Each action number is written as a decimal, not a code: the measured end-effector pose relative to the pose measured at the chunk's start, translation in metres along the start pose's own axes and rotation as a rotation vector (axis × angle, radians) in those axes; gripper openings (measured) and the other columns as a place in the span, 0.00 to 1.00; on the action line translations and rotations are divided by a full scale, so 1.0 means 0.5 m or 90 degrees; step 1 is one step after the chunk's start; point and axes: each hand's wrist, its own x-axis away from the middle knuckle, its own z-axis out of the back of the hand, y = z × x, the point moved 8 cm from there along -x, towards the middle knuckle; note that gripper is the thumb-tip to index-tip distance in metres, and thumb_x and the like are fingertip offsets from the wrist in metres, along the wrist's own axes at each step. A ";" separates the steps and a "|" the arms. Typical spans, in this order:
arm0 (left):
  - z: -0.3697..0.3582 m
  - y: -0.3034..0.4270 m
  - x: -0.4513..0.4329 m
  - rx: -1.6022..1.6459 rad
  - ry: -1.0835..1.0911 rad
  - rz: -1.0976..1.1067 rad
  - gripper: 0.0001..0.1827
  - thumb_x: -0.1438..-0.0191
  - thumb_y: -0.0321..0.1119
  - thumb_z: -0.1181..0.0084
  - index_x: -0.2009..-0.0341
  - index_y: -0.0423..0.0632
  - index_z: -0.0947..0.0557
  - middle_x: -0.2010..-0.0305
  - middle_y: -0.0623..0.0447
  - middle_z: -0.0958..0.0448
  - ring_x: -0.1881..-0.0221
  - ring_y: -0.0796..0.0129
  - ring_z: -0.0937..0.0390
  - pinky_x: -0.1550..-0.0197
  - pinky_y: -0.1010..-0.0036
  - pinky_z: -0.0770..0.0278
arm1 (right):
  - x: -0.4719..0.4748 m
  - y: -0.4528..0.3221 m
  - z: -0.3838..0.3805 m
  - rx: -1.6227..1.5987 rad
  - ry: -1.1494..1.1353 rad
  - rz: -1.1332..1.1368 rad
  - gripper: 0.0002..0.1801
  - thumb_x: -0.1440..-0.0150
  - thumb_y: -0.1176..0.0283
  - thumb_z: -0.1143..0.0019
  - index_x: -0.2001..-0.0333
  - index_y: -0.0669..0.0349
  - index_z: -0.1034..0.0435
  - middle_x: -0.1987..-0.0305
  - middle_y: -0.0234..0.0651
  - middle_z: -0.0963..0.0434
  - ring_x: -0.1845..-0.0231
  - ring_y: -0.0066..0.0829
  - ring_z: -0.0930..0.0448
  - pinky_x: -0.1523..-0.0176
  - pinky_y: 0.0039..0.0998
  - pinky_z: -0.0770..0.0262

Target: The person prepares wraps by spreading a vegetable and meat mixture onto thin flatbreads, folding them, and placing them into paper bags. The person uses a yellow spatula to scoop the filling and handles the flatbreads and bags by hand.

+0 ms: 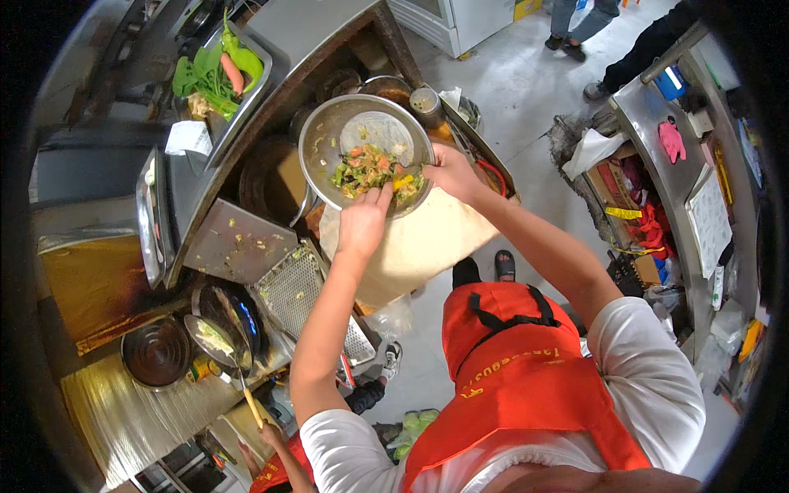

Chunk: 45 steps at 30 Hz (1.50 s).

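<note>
A stainless steel mixing bowl (pixel 320 129) is tilted in front of me over the work table. Chopped mixed food (pixel 370 169) in green, orange and yellow is gathered along its near side. My right hand (pixel 455 172) grips the bowl's right rim. Over the near rim reaches my left hand (pixel 365 223), its fingertips inside against the food; whether they pinch any of it is hidden. Beneath the bowl lies a pale, round-edged board (pixel 425 243). A metal shaker (pixel 425 105) stands just beyond the bowl's right rim.
At lower left, another person's hand (pixel 269 431) holds a long-handled ladle (pixel 212 339) over a wok (pixel 246 314) with blue flame beside it. A metal tray (pixel 264 68) of vegetables sits upper left. A cluttered steel counter (pixel 653 117) stands right. People's legs (pixel 582 28) show at the top.
</note>
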 end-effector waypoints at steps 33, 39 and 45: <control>-0.072 -0.072 0.136 -0.080 0.115 0.477 0.26 0.50 0.24 0.47 0.43 0.49 0.23 0.50 0.43 0.22 0.69 0.59 0.19 0.71 0.70 0.19 | 0.088 -0.025 0.019 0.270 0.090 0.430 0.05 0.42 0.81 0.45 0.61 0.71 0.30 0.37 0.52 0.30 0.39 0.47 0.25 0.42 0.30 0.24; -0.165 -0.077 0.106 0.171 -0.082 0.625 0.11 0.44 0.27 0.51 0.59 0.45 0.18 0.59 0.40 0.18 0.59 0.50 0.18 0.57 0.58 0.20 | 0.096 -0.061 -0.037 0.396 0.043 0.581 0.07 0.44 0.84 0.43 0.67 0.72 0.35 0.35 0.51 0.30 0.39 0.38 0.24 0.53 0.26 0.21; -0.117 -0.033 0.110 0.064 -0.037 0.482 0.26 0.51 0.27 0.45 0.43 0.48 0.24 0.59 0.44 0.20 0.71 0.54 0.18 0.72 0.64 0.19 | 0.018 -0.061 0.021 0.393 -0.045 0.440 0.27 0.44 0.81 0.41 0.39 0.64 0.35 0.36 0.50 0.30 0.36 0.47 0.28 0.37 0.34 0.30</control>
